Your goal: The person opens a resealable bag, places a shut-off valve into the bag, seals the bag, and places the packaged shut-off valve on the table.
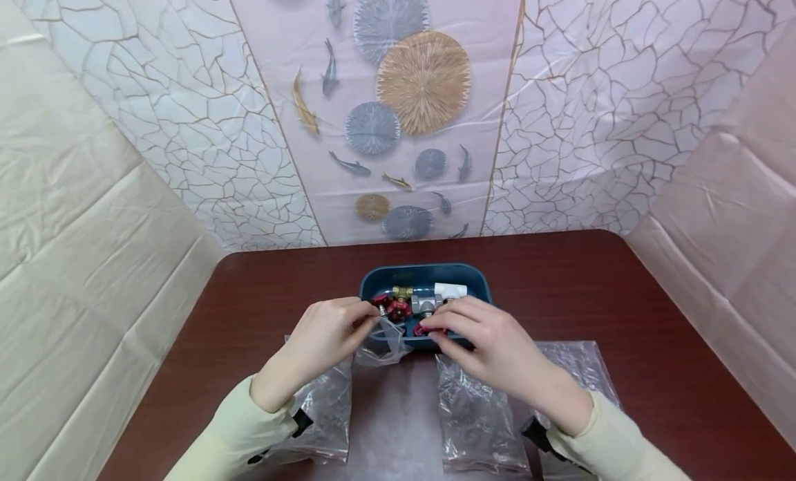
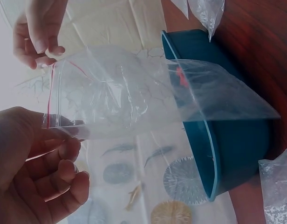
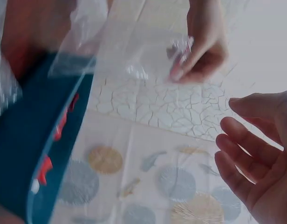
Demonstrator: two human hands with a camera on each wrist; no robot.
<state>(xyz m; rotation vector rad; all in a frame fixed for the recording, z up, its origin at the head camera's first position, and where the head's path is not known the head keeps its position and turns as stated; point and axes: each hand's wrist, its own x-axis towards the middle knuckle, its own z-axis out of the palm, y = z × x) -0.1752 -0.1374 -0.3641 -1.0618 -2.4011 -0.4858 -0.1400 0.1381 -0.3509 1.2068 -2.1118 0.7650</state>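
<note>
My left hand (image 1: 332,332) pinches a clear plastic zip bag (image 2: 111,93) by its red-striped opening. The bag hangs toward the near rim of a blue bin (image 1: 367,277); in the left wrist view it looks flat and see-through. My right hand (image 3: 260,154) has its fingers apart and loosely bent, with nothing between them, in the right wrist view. In the head view it hovers over the bin's right part, its fingertips near a red valve handle (image 1: 423,328). Inside the bin lie red-handled valves (image 1: 399,309), a brass fitting (image 1: 403,292), a silver fitting (image 1: 425,304) and a white cylindrical part (image 1: 450,290).
Clear plastic bags lie on the dark red table (image 1: 560,280): one at left (image 1: 323,412), one right of centre (image 1: 475,419), another at far right (image 1: 575,363). A patterned cloth (image 1: 398,121) hangs behind the table.
</note>
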